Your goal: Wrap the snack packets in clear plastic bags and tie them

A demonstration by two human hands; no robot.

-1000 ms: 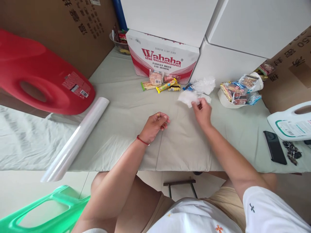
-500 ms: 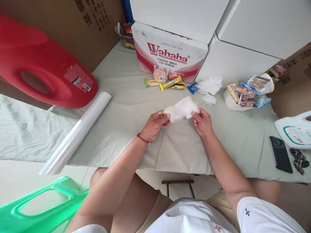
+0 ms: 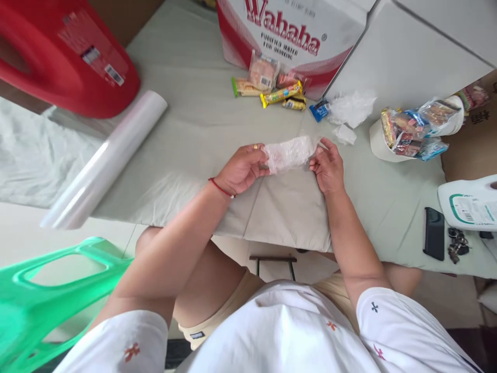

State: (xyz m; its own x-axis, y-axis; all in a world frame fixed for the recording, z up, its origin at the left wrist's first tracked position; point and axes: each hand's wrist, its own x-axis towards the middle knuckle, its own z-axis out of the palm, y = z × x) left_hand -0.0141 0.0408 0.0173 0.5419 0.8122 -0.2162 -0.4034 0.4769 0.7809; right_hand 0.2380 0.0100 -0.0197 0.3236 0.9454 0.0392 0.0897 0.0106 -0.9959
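A crumpled clear plastic bag [image 3: 291, 154], flattened into a strip, is stretched between my two hands above the cloth-covered surface. My left hand [image 3: 244, 168], with a ring and a red bracelet, pinches its left end between thumb and fingers. At the right end, the curled fingers of my right hand [image 3: 328, 166] grip the edge of the plastic. Just beyond lie a small piece of white plastic [image 3: 345, 134], a crumpled clear plastic heap [image 3: 353, 108] and a blue snack packet [image 3: 320, 110].
Wrapped snacks [image 3: 281, 94] lie before a Wahaba-style red-and-white carton [image 3: 287, 46]. A white tub [image 3: 382, 142] holds packaged snacks. On the left are a plastic roll [image 3: 112, 160] and a red jug [image 3: 89, 67]; on the right, a phone [image 3: 434, 233], keys [image 3: 458, 244] and white bottle [image 3: 471, 204].
The plastic has become a narrower, more even strip between my hands. My right hand has turned, its fingers spread more around the end. The view has tilted down.
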